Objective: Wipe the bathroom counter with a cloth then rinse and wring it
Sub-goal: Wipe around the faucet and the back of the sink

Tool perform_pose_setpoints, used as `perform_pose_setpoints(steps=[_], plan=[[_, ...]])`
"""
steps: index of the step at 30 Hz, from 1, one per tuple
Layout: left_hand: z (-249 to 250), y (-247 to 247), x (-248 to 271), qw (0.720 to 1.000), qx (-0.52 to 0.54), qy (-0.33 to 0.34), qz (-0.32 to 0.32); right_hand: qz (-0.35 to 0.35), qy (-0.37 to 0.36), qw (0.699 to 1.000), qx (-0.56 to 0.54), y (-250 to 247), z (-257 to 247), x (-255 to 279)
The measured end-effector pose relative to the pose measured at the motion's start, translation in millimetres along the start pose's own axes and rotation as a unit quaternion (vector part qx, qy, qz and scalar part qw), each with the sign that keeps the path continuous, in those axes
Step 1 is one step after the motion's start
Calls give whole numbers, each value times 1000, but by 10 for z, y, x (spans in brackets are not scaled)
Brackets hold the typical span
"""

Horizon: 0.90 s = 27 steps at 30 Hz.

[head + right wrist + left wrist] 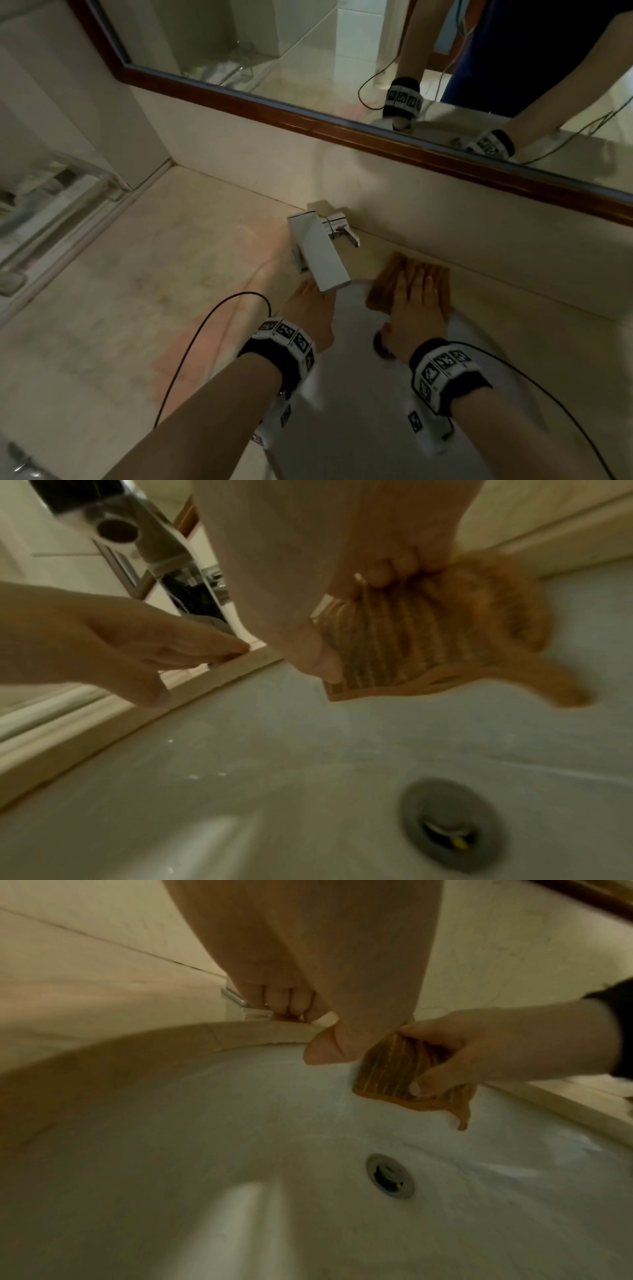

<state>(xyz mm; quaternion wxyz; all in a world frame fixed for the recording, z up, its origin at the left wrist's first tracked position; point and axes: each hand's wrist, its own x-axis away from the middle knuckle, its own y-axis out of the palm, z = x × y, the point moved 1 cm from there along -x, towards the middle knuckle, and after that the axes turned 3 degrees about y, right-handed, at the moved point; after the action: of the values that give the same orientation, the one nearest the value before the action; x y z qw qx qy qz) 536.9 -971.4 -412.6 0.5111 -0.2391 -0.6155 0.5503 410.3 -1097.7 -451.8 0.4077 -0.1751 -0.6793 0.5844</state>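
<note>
An orange ribbed cloth (387,277) lies over the back rim of the white sink (356,394), just right of the tap, with one corner hanging into the basin. My right hand (418,294) holds it, fingers on top and thumb underneath, as the right wrist view shows the cloth (428,631) and the hand (356,626). My left hand (308,305) rests with straight fingers on the beige counter (154,291) edge under the tap's spout and holds nothing. From the left wrist I see the left hand (304,1031), the cloth (394,1069) and the basin (205,1150).
A square chrome tap (318,250) with a side lever stands behind the sink, its spout over the left hand. The drain (390,1176) sits mid-basin. A wood-framed mirror (342,133) runs along the wall behind. A glass panel (51,212) borders the counter's left.
</note>
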Motion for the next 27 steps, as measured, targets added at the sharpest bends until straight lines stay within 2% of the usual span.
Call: perform_pose_setpoints(steps=[2,6,9,14,17,21,24,27], plan=[[-53,3,37,999,7,9,39,6,-8,1000,-1,-25,-161,-73],[-169,11,38,996,72,23,36,47,-88,995,-17,3,-769,-253],[-325,86,33,995,83,39,34,65,-107,992,-30,112,-1087,-314],[-392,46,100,985,115,115,53,70,-81,991,-81,63,-1015,-139],[-358,-1,58,988,78,131,39,84,-81,987,-110,-4,-1042,29],[-359,46,-45,988,5,150,29,85,-125,988,2,223,-1099,-75],[-403,127,-88,988,-20,151,12,71,-136,988,19,187,-1055,-54],[-420,152,-80,988,-16,156,7,95,-121,988,-1,102,-975,13]])
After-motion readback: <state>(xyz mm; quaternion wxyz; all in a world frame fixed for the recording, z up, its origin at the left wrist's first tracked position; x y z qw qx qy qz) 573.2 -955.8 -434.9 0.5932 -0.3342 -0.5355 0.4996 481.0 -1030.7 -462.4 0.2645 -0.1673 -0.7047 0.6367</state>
